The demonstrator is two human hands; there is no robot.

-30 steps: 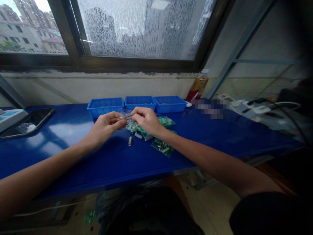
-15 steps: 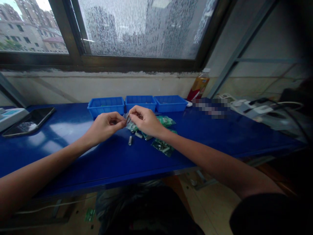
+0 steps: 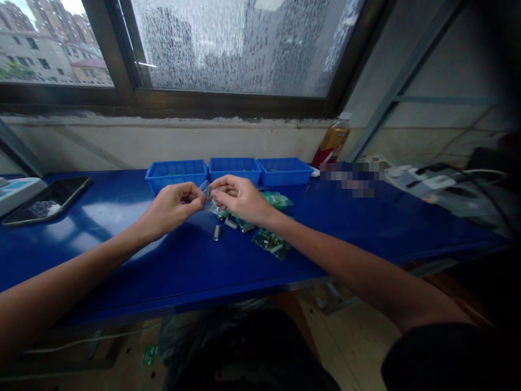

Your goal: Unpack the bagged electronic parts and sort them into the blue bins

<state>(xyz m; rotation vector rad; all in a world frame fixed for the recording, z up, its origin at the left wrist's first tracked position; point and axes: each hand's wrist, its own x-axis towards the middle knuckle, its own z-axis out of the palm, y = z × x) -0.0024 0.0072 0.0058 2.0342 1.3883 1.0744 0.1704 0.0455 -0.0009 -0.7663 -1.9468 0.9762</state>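
Observation:
My left hand is closed in a pinch, its fingertips close to those of my right hand. Between them stands a small silvery metal piece, pinched at the right fingertips. A bit of clear plastic shows by the left fingertips; whether that hand grips it I cannot tell. Below the hands, a metal cylinder stands on the blue table, and another cylinder lies near it. Clear bags with green and metal parts lie under and beside my right hand.
Three blue bins stand in a row along the wall. A bottle of amber drink is at the back right, near cables and white devices. A black phone lies at the left beside a white device.
The fingertips of both hands have shifted slightly left and up. The metal piece between them has turned from slanted to nearly upright. The cylinders and bags on the table have not moved.

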